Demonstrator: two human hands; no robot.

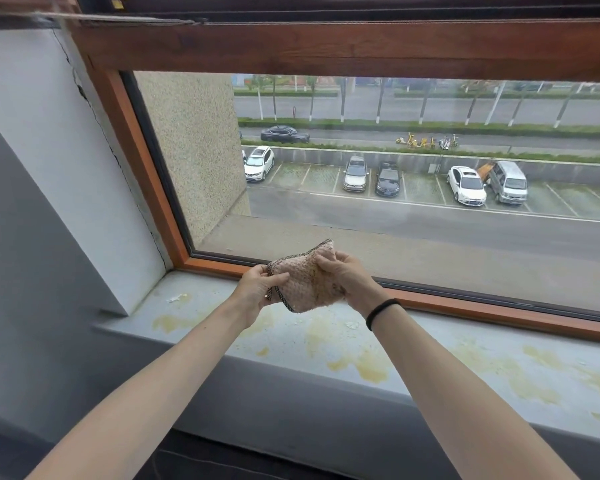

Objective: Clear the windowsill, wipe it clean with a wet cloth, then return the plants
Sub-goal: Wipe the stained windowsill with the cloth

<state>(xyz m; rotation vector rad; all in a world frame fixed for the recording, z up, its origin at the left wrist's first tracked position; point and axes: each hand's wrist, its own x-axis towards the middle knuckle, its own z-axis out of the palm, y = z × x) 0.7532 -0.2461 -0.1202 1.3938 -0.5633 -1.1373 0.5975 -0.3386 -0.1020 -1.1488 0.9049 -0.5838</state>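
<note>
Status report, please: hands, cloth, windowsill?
Left hand and right hand both grip the cloth, above the windowsill. Windowsill yellow-stained, small white scraps on it. Nothing else on it in view.

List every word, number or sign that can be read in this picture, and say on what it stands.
No text can be read.
Number plates of the parked cars: too small and blurred.
The cloth: no label shows.

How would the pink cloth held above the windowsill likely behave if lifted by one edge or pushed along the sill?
Probably floppy: the pink cloth bunches and folds between the left hand and right hand. Likely light: pinches alone hold it up. Its nubbly weave should drag rather than slide on the stained windowsill.
</note>
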